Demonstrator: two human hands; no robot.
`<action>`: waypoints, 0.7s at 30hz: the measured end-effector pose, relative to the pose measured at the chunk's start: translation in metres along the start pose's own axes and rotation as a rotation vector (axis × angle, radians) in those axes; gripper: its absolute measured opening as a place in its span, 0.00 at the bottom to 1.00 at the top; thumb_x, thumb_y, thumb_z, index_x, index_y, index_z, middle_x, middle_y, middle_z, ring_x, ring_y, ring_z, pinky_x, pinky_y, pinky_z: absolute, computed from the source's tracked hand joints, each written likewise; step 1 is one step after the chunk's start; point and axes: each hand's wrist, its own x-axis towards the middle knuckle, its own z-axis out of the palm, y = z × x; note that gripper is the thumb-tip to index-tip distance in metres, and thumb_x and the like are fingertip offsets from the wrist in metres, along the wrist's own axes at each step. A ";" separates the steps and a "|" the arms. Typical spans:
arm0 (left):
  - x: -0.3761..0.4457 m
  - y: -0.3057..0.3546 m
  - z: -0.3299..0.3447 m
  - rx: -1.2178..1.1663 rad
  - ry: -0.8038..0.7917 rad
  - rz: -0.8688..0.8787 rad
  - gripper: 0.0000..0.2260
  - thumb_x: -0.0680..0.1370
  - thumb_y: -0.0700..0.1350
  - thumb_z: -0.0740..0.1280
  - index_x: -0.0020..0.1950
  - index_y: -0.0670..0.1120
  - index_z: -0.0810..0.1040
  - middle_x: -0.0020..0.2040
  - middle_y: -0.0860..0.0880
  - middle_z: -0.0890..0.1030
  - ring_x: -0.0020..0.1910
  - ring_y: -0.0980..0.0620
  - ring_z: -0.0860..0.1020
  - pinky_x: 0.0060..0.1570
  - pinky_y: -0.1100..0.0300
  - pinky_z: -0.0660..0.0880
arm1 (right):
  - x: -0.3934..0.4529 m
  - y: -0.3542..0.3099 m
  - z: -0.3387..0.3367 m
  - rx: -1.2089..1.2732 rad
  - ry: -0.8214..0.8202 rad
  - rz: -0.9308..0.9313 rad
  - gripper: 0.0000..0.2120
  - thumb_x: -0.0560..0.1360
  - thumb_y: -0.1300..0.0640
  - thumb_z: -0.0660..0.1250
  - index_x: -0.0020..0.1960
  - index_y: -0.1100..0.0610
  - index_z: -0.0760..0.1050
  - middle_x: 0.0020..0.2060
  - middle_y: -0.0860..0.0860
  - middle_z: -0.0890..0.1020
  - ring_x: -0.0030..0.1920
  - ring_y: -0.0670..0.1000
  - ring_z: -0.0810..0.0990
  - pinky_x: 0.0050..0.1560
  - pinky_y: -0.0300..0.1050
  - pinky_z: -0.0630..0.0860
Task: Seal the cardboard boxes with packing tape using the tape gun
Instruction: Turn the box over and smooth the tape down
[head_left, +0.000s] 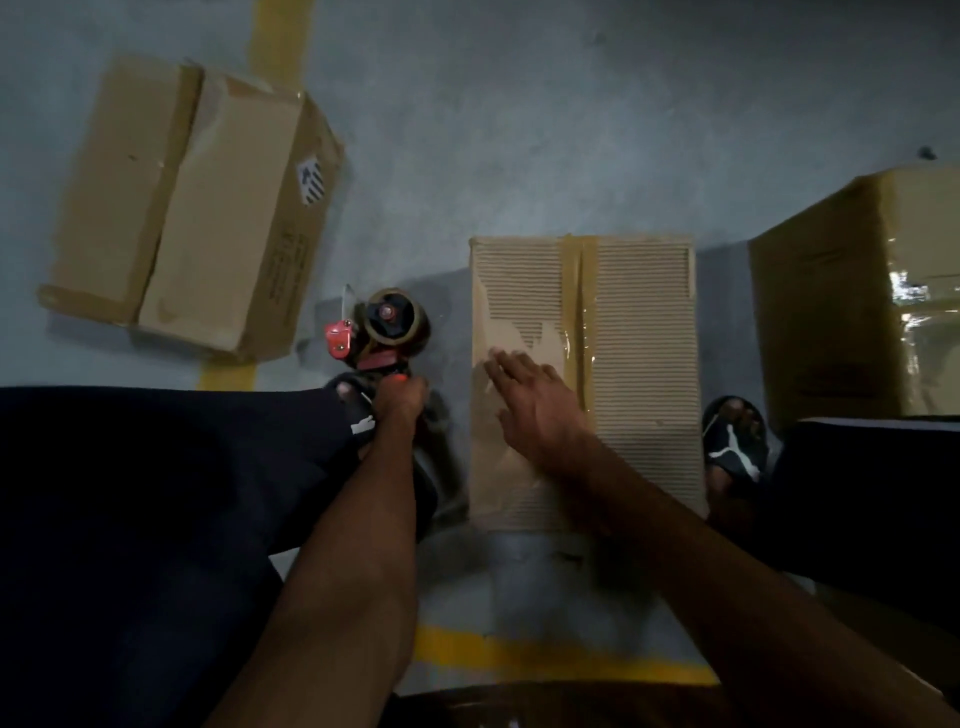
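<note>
A small cardboard box with a torn, ribbed top lies on the floor between my legs, a strip of brown tape running down its middle seam. My right hand lies flat on the box's left half, fingers straight and spread. To the left of the box, my left hand grips the handle of a red and black tape gun, which points away from me just above the floor. Its roll of brown tape faces up.
A larger cardboard box lies on its side at the back left. Another big box with shiny tape stands at the right. My sandalled right foot is beside the small box. Yellow floor lines cross the grey concrete.
</note>
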 end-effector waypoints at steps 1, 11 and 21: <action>-0.002 0.003 0.000 -0.079 -0.011 -0.011 0.09 0.77 0.42 0.67 0.46 0.37 0.82 0.45 0.37 0.82 0.47 0.36 0.83 0.46 0.47 0.79 | 0.000 0.002 0.003 -0.008 -0.001 -0.006 0.36 0.79 0.56 0.65 0.83 0.56 0.56 0.83 0.53 0.56 0.82 0.58 0.56 0.80 0.57 0.56; -0.038 0.039 -0.008 -0.208 0.216 -0.095 0.20 0.81 0.46 0.64 0.69 0.38 0.75 0.67 0.38 0.78 0.67 0.36 0.75 0.64 0.49 0.71 | 0.008 -0.009 -0.025 0.006 -0.126 0.007 0.35 0.78 0.53 0.68 0.82 0.57 0.60 0.82 0.54 0.60 0.80 0.58 0.60 0.78 0.55 0.60; -0.146 0.097 -0.085 -0.491 -0.006 0.095 0.12 0.66 0.49 0.61 0.41 0.43 0.79 0.35 0.42 0.81 0.29 0.42 0.79 0.31 0.52 0.78 | -0.049 -0.006 -0.177 0.031 -0.087 0.077 0.27 0.82 0.46 0.66 0.77 0.57 0.69 0.74 0.57 0.73 0.74 0.58 0.70 0.71 0.49 0.67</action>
